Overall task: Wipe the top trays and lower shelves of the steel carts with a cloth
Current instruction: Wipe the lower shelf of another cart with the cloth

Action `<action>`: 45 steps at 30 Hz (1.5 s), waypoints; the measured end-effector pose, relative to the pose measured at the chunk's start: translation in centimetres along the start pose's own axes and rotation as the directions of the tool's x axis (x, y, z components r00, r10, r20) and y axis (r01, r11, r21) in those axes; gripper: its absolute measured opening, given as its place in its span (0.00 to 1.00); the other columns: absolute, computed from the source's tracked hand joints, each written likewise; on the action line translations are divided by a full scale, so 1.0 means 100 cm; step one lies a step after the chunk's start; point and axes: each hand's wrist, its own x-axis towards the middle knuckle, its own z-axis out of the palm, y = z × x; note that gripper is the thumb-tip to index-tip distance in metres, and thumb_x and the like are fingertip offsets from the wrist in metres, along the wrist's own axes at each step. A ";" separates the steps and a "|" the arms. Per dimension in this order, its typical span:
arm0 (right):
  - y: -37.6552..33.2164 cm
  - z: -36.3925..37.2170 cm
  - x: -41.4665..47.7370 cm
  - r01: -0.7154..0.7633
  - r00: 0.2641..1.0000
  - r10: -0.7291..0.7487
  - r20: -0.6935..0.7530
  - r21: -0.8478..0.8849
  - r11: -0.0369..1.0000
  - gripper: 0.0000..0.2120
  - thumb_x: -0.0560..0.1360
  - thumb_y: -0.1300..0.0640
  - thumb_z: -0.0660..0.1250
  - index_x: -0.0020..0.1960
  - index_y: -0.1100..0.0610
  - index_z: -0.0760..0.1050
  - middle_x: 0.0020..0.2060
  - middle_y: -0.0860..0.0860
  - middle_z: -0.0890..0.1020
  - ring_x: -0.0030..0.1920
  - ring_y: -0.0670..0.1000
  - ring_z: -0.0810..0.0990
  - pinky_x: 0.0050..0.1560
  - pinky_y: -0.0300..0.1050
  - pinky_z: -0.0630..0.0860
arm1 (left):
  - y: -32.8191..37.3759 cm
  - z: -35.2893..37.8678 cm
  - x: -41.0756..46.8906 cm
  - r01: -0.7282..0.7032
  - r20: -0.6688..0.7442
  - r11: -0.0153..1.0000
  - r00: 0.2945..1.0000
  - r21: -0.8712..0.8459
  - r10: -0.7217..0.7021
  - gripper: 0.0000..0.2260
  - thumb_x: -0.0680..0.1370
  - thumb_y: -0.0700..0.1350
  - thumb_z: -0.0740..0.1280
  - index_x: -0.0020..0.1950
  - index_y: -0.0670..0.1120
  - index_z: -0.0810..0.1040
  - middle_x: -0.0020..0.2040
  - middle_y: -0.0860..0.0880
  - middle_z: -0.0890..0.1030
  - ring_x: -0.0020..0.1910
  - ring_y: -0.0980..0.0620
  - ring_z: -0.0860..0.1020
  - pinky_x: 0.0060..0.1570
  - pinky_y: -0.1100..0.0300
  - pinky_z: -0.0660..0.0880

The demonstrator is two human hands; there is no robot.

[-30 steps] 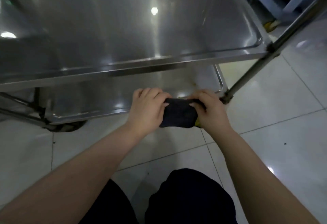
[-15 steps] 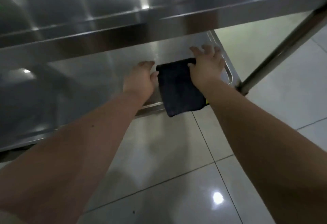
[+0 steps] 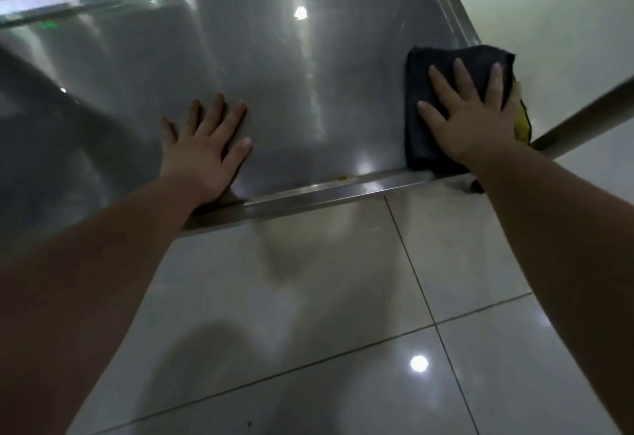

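The steel cart's lower shelf [image 3: 291, 91] fills the upper half of the head view. A dark folded cloth [image 3: 422, 67] with a yellow edge lies on the shelf's near right corner. My right hand [image 3: 470, 115] presses flat on the cloth, fingers spread. My left hand [image 3: 206, 146] lies flat and bare on the shelf near its front rim, fingers apart, holding nothing. The cart's top tray is out of view.
A steel cart leg [image 3: 590, 112] slants up at the right, beside the cloth. The shelf's raised front rim [image 3: 326, 191] runs between my hands. Glossy white floor tiles [image 3: 343, 297] cover the lower half.
The view dropped below the top tray. Both hands let go of the folded cloth's ends and moved apart: the right now presses it on the shelf's right corner, the left rests flat further left.
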 end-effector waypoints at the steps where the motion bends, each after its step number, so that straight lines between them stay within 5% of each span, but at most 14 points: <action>1: -0.010 0.002 -0.001 -0.018 1.000 0.018 -0.014 0.018 1.000 0.30 0.77 0.30 0.40 0.77 0.35 0.41 0.79 0.44 0.44 0.77 0.62 0.38 0.73 0.66 0.35 | 0.001 0.000 -0.001 0.009 -0.011 1.000 1.000 -0.003 -0.009 0.31 0.76 0.68 0.39 0.79 0.62 0.47 0.81 0.53 0.49 0.78 0.42 0.49 0.71 0.33 0.44; 5: -0.110 0.000 0.000 0.191 0.980 -0.187 -0.062 0.066 0.979 0.30 0.77 0.30 0.43 0.77 0.35 0.44 0.79 0.43 0.46 0.77 0.64 0.41 0.71 0.69 0.37 | 0.003 0.001 -0.002 0.027 -0.030 1.000 0.999 -0.003 -0.027 0.29 0.78 0.65 0.42 0.79 0.60 0.47 0.81 0.52 0.49 0.79 0.43 0.49 0.72 0.35 0.44; 10: -0.213 0.000 -0.003 0.515 0.857 -0.515 -0.002 0.011 0.857 0.29 0.77 0.31 0.42 0.77 0.34 0.44 0.79 0.42 0.46 0.77 0.62 0.40 0.71 0.69 0.38 | -0.003 0.005 0.000 0.038 -0.022 0.999 0.999 0.000 -0.038 0.26 0.82 0.60 0.45 0.80 0.58 0.44 0.81 0.53 0.46 0.79 0.45 0.46 0.73 0.35 0.43; 13: -0.169 -0.008 0.034 0.456 0.890 -0.455 -0.039 0.036 0.889 0.30 0.77 0.30 0.44 0.77 0.35 0.46 0.79 0.41 0.46 0.78 0.58 0.42 0.74 0.65 0.40 | -0.002 0.004 0.000 0.029 -0.026 0.999 0.999 -0.015 -0.029 0.27 0.81 0.62 0.45 0.79 0.60 0.44 0.80 0.54 0.46 0.79 0.46 0.46 0.73 0.36 0.42; 17: -0.067 -0.015 0.072 0.170 0.985 -0.170 -0.019 0.012 0.985 0.32 0.76 0.28 0.43 0.78 0.37 0.45 0.79 0.42 0.46 0.78 0.59 0.43 0.74 0.65 0.42 | -0.002 0.008 0.002 0.028 -0.062 1.000 0.998 -0.014 -0.029 0.27 0.81 0.63 0.45 0.79 0.60 0.46 0.80 0.54 0.48 0.79 0.46 0.47 0.72 0.35 0.43; 20: -0.059 -0.014 0.070 0.043 0.999 -0.043 -0.028 -0.009 0.999 0.32 0.76 0.29 0.42 0.77 0.36 0.42 0.79 0.43 0.45 0.78 0.62 0.42 0.73 0.67 0.40 | 0.000 0.008 0.001 0.024 -0.072 1.000 0.997 -0.002 -0.024 0.27 0.80 0.63 0.44 0.79 0.59 0.47 0.81 0.53 0.49 0.79 0.45 0.48 0.71 0.35 0.43; 26: -0.194 -0.002 0.006 0.413 0.911 -0.413 -0.007 -0.016 0.911 0.32 0.75 0.29 0.42 0.77 0.36 0.42 0.79 0.42 0.45 0.77 0.63 0.41 0.71 0.70 0.39 | -0.002 0.007 -0.002 0.029 -0.072 1.000 0.997 -0.012 -0.029 0.27 0.81 0.62 0.44 0.80 0.57 0.48 0.81 0.53 0.49 0.79 0.45 0.48 0.72 0.34 0.44; 29: -0.207 0.007 -0.031 0.515 0.857 -0.515 -0.029 -0.015 0.857 0.31 0.76 0.30 0.42 0.77 0.36 0.45 0.79 0.43 0.48 0.78 0.62 0.43 0.72 0.68 0.40 | -0.004 0.005 -0.004 0.029 -0.047 1.000 0.998 -0.012 -0.029 0.32 0.77 0.65 0.39 0.80 0.57 0.48 0.80 0.54 0.47 0.79 0.46 0.47 0.72 0.35 0.43; 33: -0.106 0.004 -0.006 0.409 0.907 -0.409 -0.102 -0.016 0.912 0.33 0.74 0.29 0.42 0.77 0.35 0.48 0.79 0.43 0.51 0.78 0.61 0.48 0.74 0.65 0.47 | -0.004 0.006 -0.003 0.032 -0.048 0.999 0.998 -0.034 -0.034 0.29 0.78 0.66 0.41 0.79 0.62 0.46 0.80 0.55 0.49 0.79 0.46 0.48 0.73 0.35 0.43; 37: -0.005 0.000 0.005 0.142 0.989 -0.144 -0.044 -0.044 0.989 0.35 0.71 0.27 0.35 0.76 0.34 0.42 0.79 0.44 0.47 0.78 0.60 0.43 0.74 0.66 0.41 | 0.001 0.007 -0.004 0.032 -0.065 0.999 0.997 -0.027 -0.034 0.30 0.77 0.66 0.40 0.79 0.62 0.46 0.80 0.54 0.49 0.79 0.45 0.48 0.72 0.34 0.44; 41: -0.054 0.003 -0.018 0.103 0.994 -0.103 -0.045 -0.004 0.995 0.33 0.75 0.29 0.40 0.78 0.37 0.41 0.79 0.44 0.44 0.77 0.63 0.41 0.72 0.70 0.40 | 0.003 0.007 -0.004 0.028 -0.068 0.999 0.997 -0.017 -0.029 0.28 0.79 0.64 0.43 0.79 0.60 0.46 0.80 0.54 0.48 0.79 0.45 0.47 0.72 0.33 0.43; 45: -0.181 0.017 -0.069 0.315 0.948 -0.314 -0.044 -0.001 0.949 0.33 0.76 0.29 0.40 0.78 0.38 0.40 0.79 0.45 0.42 0.76 0.66 0.38 0.70 0.70 0.35 | 0.000 0.009 -0.004 0.030 -0.065 0.999 0.997 -0.017 -0.031 0.26 0.82 0.59 0.46 0.79 0.59 0.46 0.80 0.54 0.47 0.79 0.46 0.46 0.72 0.33 0.43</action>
